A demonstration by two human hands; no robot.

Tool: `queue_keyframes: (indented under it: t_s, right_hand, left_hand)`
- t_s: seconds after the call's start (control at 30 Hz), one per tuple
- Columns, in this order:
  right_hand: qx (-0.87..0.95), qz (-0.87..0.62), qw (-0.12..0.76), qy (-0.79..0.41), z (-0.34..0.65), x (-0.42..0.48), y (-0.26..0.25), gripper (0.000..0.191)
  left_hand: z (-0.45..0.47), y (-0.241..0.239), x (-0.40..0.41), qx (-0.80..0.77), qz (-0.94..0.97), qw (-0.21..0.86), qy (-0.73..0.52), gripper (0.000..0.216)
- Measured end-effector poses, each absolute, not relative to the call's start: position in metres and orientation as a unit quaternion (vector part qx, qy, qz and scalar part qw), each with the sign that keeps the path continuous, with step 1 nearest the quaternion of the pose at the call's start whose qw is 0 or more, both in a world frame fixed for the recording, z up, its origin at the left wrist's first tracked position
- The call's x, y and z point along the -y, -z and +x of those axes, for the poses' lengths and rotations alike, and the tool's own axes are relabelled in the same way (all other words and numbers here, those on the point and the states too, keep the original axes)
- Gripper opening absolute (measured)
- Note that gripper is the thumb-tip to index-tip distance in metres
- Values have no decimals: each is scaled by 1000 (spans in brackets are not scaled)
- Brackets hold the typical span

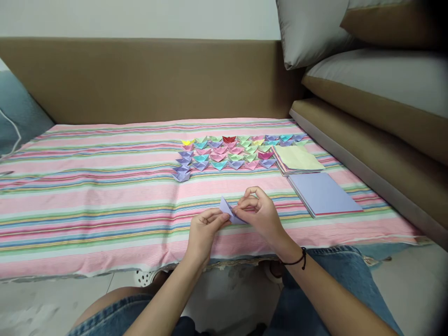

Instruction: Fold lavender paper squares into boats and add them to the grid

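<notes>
Between my hands, above the front part of the striped cloth, is a small folded piece of lavender paper (pixel 226 206) with a pointed tip standing up. My left hand (pixel 206 228) pinches its left side between thumb and fingers. On the other side, my right hand (pixel 258 212) pinches the paper with thumb and index finger, its other fingers curled above. The fingertips hide part of the folds. Farther back, several folded paper boats (pixel 219 165) in many colours stand in rows, with a few lavender boats (pixel 181 176) in a column at their left end.
Right of the boats lies a stack of pale yellow-topped paper (pixel 299 158), and nearer me a stack of lavender-topped square sheets (pixel 324 193). A striped pink cloth (pixel 87 196) covers the surface. Grey and brown cushions (pixel 378 84) are piled at the right, beside a brown backrest (pixel 157 79).
</notes>
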State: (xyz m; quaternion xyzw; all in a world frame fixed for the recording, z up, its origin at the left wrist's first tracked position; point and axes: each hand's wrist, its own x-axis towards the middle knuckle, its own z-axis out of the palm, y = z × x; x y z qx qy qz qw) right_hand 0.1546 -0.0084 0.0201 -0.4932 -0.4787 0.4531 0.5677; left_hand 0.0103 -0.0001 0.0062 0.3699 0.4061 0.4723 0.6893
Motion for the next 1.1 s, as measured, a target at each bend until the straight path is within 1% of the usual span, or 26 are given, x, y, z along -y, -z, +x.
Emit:
queue_keyframes:
  t_s: [0.13,0.27,0.4,0.47,0.57,0.67,0.77,0.87,1.0,1.1]
  right_hand:
    - [493,-504,561,-433,152,9,-20,32]
    - [514,-510,554,-409,151,9,-19,32]
    - [477,-489,576,-448,153,9,-20,31]
    - [454,-468,586,-481,152,9,-19,36]
    - [460,-455,557,-520,146,11,-12,55]
    - [452,-474,561,-506,140,13,-6,56]
    - [444,-483,574,-490,140,13,-6,53]
    - [443,-473,581,-493,143,12,-9,51]
    - [428,-460,586,-511,145,13,-13,55]
    - [421,-463,587,-515,144,13,-15,55]
  left_hand:
    - [11,-3,0,-414,331,696,-485,18]
    - [12,-2,-1,-422,293,701,-495,20]
    - [12,-4,-2,-424,235,707,-514,26]
    - [12,-5,-2,-417,209,714,-523,28]
    - [13,-6,-2,-398,188,728,-526,28]
    - [14,-5,-1,-389,179,735,-526,26]
    - [15,-5,0,-395,198,727,-525,24]
    - [14,-6,1,-395,271,700,-529,22]
    - [12,-8,2,-399,357,649,-541,17]
    - [11,-8,2,-399,380,628,-549,20]
